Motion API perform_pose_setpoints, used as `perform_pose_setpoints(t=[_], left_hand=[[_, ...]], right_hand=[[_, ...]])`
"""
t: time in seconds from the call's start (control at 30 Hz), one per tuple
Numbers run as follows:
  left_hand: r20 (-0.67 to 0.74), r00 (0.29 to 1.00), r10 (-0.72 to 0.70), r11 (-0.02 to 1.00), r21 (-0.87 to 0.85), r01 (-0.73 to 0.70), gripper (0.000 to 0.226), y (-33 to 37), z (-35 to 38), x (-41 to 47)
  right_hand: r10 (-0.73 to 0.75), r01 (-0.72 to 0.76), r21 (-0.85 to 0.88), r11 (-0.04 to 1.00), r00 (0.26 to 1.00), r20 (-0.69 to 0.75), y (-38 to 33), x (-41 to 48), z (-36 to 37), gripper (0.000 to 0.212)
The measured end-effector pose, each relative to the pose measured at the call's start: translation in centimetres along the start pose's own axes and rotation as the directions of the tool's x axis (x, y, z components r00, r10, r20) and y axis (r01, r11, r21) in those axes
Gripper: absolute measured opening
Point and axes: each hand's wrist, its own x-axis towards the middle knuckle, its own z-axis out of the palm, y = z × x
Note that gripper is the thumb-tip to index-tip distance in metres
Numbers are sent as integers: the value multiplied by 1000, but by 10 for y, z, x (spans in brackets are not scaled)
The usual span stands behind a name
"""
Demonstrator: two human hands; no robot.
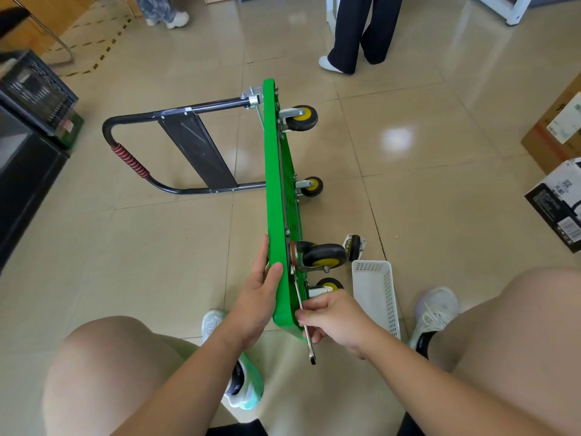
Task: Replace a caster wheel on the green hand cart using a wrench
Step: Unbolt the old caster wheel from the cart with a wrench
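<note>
Green plastic hand cart (279, 184) stands on its long edge on the beige tiled floor, black tubular handle (204, 108) extended to the left. Four black-tyred, yellow-hubbed mounted casters (323, 256) project to the right. Left hand (257, 297) lies flat against the platform's near end, thumb over the rim. Right hand (336, 319) pinches a slim silver wrench (300, 302) lying along the underside. A loose caster wheel (355, 247) and a white perforated plastic basket (371, 265) sit just beside the cart
</note>
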Motion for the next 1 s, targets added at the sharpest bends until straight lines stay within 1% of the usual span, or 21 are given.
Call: perform_pose_setpoints(t=[0.07, 0.13, 0.3, 0.4, 0.5, 0.57, 0.67, 0.8, 1.0], left_hand=[[-8, 1000, -3, 1000, 2, 3, 59, 1, 0, 0], [-11, 1000, -6, 1000, -10, 6, 59, 2, 0, 0], [6, 1000, -1, 1000, -10, 1, 59, 3, 1, -2], [8, 1000, -3, 1000, -25, 3, 58, 3, 1, -2], [9, 1000, 3, 1000, -20, -3, 57, 3, 1, -2], [10, 1000, 4, 1000, -14, -4, 56, 4, 1, -2], [12, 1000, -6, 1000, -29, 6, 56, 2, 0, -1], [7, 1000, -4, 999, -37, 4, 56, 1, 1, -1], [11, 1000, 9, 1000, -30, -9, 56, 0, 0, -1]], right_hand=[[-2, 2, -9, 1000, 1000, 7, 2, 3, -1, 10], [-1, 1, -59, 998, 1000, -3, 6, 10, -2, 10], [-32, 12, -228, 974, 996, -86, 16, 33, -3, 23], [-54, 27, -254, 967, 994, -99, 17, 39, 1, 22], [-64, 37, -233, 972, 992, -108, 18, 29, 3, 21], [-66, 41, -237, 971, 993, -99, 23, 18, 3, 13], [-10, -15, -223, 975, 994, -111, 29, 1, 1, 6], [113, -121, -111, 986, 990, -83, 30, -8, -1, 9], [148, -148, 9, 989, 988, -39, 20, -6, -2, 17]])
